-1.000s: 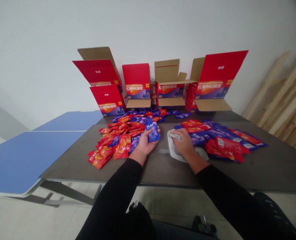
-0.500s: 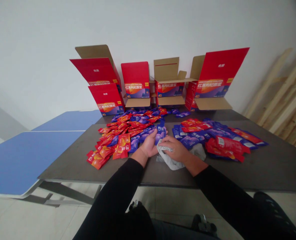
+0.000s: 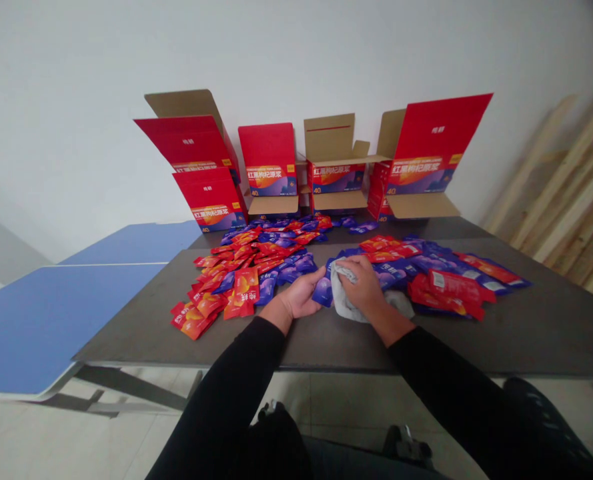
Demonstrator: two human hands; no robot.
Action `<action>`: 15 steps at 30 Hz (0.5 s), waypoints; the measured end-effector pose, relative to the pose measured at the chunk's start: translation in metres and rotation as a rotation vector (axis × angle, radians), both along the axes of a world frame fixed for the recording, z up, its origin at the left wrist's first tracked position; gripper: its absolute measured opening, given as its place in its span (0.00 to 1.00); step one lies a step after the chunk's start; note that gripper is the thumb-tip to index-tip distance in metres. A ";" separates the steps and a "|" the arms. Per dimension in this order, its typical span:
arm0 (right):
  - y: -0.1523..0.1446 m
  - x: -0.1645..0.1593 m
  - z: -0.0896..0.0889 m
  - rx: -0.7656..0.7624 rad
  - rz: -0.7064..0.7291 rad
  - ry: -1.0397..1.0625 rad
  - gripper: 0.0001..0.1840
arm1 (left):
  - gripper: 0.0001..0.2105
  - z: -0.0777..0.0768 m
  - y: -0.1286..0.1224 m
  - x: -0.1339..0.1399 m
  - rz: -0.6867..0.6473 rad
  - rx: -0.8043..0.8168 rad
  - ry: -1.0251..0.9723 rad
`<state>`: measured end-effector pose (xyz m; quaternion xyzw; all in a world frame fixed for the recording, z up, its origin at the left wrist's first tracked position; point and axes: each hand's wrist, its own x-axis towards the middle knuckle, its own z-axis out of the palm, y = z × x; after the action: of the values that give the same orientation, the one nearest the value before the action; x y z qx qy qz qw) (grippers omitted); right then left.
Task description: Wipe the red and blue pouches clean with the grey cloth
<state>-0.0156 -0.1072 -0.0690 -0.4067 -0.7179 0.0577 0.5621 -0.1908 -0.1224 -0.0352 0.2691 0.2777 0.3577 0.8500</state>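
Between my two hands is a purple sachet [image 3: 323, 291], tilted above the dark table [image 3: 256, 340]. My left hand [image 3: 302, 293] is closed on its left end, thumb on top. A light grey cloth [image 3: 345, 301] is bunched in my right hand [image 3: 363, 285] and covers the sachet's right part. Whether the right fingers also grip the sachet under the cloth is hidden. To the left spreads a loose pile of red and purple sachets [image 3: 243, 288]. On the right lies another group of red and purple sachets [image 3: 446, 293], its near edge close behind my right hand.
Several open red cartons stand along the back, among them a left carton [image 3: 213, 203], a middle carton [image 3: 271, 175] and a right carton [image 3: 419, 170]. A blue table [image 3: 76, 307] adjoins on the left. Wooden planks [image 3: 566, 200] lean at the far right.
The purple sachet has turned from upright to slanting rightward. My right hand and the cloth have moved up and right over it, while my left hand has shifted slightly.
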 end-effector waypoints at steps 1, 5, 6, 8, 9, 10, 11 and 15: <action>0.000 0.001 0.001 -0.013 -0.022 0.011 0.14 | 0.17 0.000 0.000 -0.001 -0.002 -0.005 0.022; 0.002 0.002 0.004 -0.072 -0.115 0.084 0.13 | 0.17 -0.001 0.000 -0.004 -0.017 0.007 0.092; 0.003 0.003 0.005 -0.084 -0.138 0.101 0.14 | 0.17 -0.001 0.000 -0.004 -0.020 0.013 0.100; 0.005 0.004 0.006 -0.103 -0.186 0.135 0.14 | 0.16 0.001 -0.001 -0.005 -0.029 0.013 0.097; 0.006 0.005 0.007 -0.111 -0.208 0.153 0.13 | 0.16 0.001 -0.001 -0.006 -0.033 0.008 0.089; 0.007 0.006 0.008 -0.116 -0.229 0.172 0.13 | 0.16 0.002 -0.001 -0.006 -0.034 -0.001 0.078; 0.008 0.006 0.009 -0.115 -0.249 0.193 0.13 | 0.17 0.003 -0.001 -0.007 -0.028 -0.010 0.064; 0.004 0.005 0.012 -0.052 -0.241 0.237 0.13 | 0.21 0.006 0.004 -0.009 0.040 -0.024 -0.019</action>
<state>-0.0101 -0.1035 -0.0565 -0.4944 -0.5909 0.0561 0.6350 -0.2002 -0.1186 -0.0293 0.2499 0.2791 0.3741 0.8484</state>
